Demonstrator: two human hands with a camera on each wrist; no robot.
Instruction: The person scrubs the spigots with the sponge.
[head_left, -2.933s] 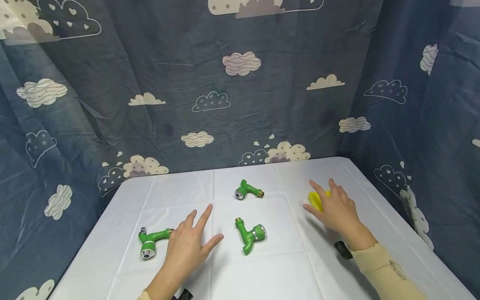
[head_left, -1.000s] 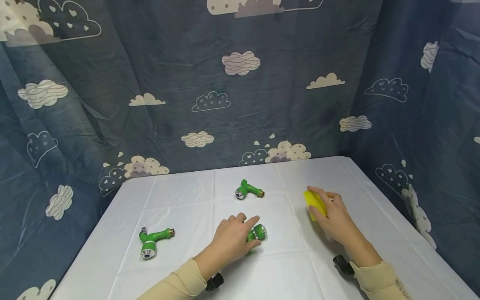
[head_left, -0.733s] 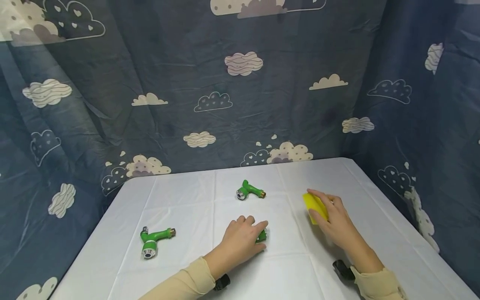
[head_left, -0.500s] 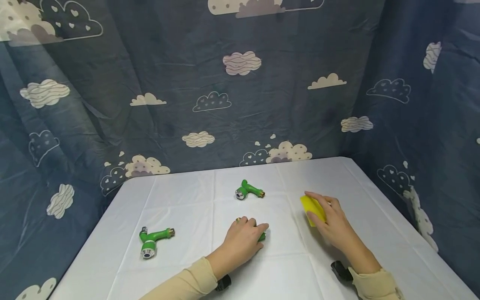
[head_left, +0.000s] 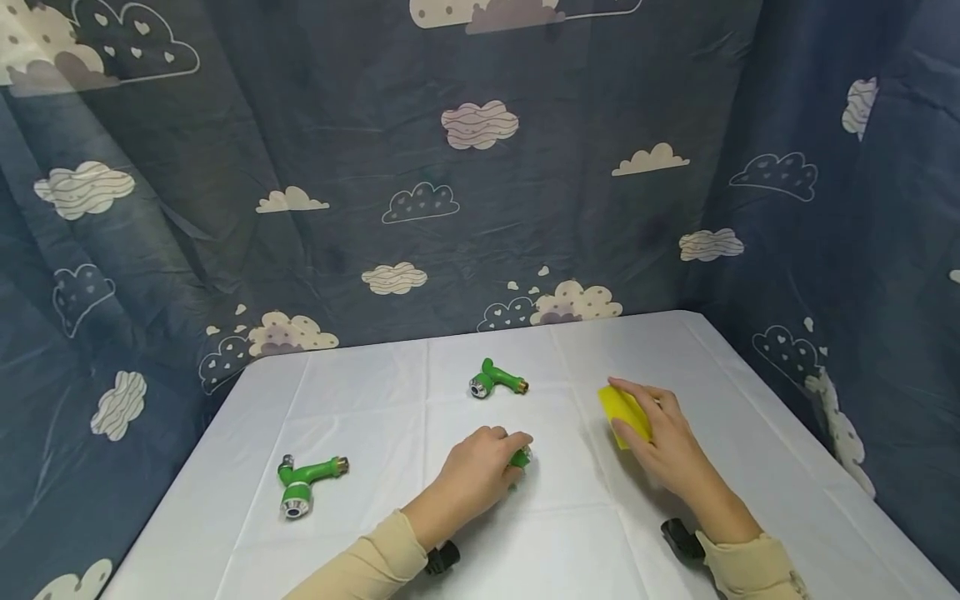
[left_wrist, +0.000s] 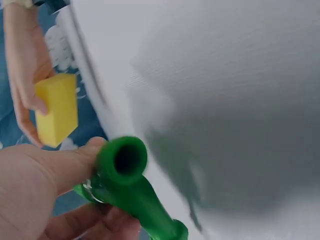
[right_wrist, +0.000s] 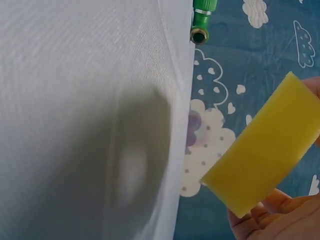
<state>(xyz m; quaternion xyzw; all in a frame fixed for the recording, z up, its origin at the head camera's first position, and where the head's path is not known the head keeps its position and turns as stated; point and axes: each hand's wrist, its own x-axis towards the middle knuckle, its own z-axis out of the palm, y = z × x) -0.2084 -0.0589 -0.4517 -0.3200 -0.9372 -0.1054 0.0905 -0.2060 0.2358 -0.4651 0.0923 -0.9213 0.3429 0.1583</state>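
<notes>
My left hand (head_left: 476,473) grips a green tap (left_wrist: 137,197), thumb on one side and fingers curled on the other. In the head view most of this tap is hidden behind the hand; only its ribbed green end shows by the thumb. The left wrist view shows its round open spout facing the camera. My right hand (head_left: 666,437) pinches a yellow sponge (right_wrist: 265,145) between thumb and fingers. The sponge (head_left: 626,415) is a tilted rectangular block, held above the table to the right of the left hand.
Two more green taps lie on the white-covered table (head_left: 375,383): one tap (head_left: 311,482) at the left, another tap (head_left: 497,379) near the middle back. A dark cloud-patterned curtain (head_left: 345,150) encloses the back and sides. Black wrist devices sit beneath both wrists.
My left hand has moved right from beside the left tap to the front middle tap, closed round it and raised it slightly. My right hand has taken the sponge and shifted slightly left.
</notes>
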